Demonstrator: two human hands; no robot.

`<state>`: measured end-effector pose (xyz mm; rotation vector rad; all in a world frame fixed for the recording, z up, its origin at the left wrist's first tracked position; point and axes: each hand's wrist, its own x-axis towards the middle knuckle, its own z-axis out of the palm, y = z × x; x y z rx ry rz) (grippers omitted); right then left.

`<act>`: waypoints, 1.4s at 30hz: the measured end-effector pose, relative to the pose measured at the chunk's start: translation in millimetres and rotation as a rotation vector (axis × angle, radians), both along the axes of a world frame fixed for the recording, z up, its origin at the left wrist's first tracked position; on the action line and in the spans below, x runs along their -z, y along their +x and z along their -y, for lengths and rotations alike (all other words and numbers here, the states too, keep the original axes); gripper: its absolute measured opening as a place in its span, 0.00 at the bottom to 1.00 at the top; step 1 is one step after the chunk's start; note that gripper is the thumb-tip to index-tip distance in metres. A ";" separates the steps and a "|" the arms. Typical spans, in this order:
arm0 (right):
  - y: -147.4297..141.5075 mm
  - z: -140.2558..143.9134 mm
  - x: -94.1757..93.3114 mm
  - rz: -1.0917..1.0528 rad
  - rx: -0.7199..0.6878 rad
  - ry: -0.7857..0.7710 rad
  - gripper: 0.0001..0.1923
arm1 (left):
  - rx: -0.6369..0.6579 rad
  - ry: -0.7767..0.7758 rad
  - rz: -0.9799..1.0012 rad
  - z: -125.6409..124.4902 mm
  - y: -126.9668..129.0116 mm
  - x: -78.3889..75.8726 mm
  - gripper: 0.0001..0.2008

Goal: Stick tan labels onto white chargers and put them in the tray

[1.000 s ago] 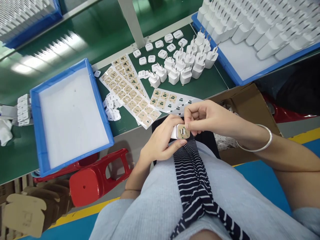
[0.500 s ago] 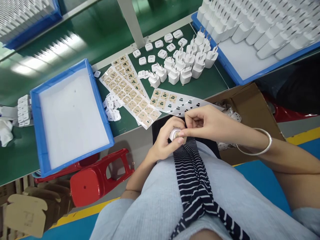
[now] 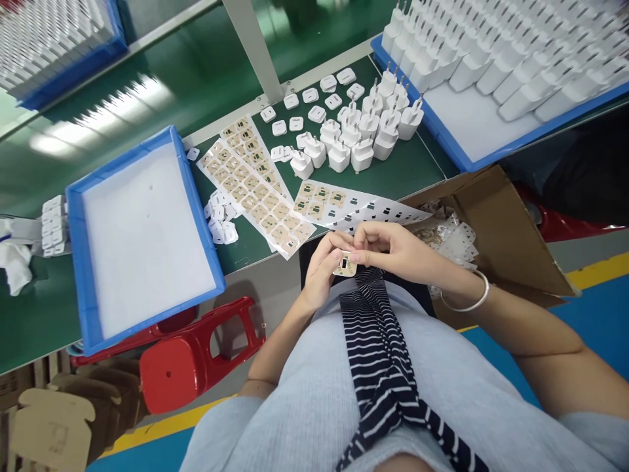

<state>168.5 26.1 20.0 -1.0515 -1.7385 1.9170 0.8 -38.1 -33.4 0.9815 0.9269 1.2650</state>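
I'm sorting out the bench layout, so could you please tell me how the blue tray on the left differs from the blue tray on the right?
The left blue tray shows only its bare white floor, while the right blue tray is packed with rows of white chargers across its far part. The left blue tray is wholly in view; the right blue tray runs out of frame. Both have blue rims, white floors and sit on the green bench.

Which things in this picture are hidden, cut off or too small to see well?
Head view only:
- Charger: body hidden by the left hand and right hand.
- Sticker sheets: print too small to read.
- Cardboard box: contents partly hidden by the right arm.
- Tray of chargers: cut off by the top and right edges.
- Conveyor belt: blurred by glare.
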 end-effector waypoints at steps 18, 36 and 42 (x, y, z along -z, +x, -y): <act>-0.9 17.2 14.6 -0.259 0.011 0.067 0.29 | -0.014 0.107 -0.087 -5.7 -8.7 -1.6 0.18; 32.9 -65.7 32.2 0.015 0.576 0.166 0.21 | -0.088 0.350 -1.366 -108.3 -49.2 -35.7 0.17; 83.8 -168.3 9.0 0.581 0.929 0.602 0.14 | -0.093 0.435 -1.393 -148.5 -42.4 -6.3 0.19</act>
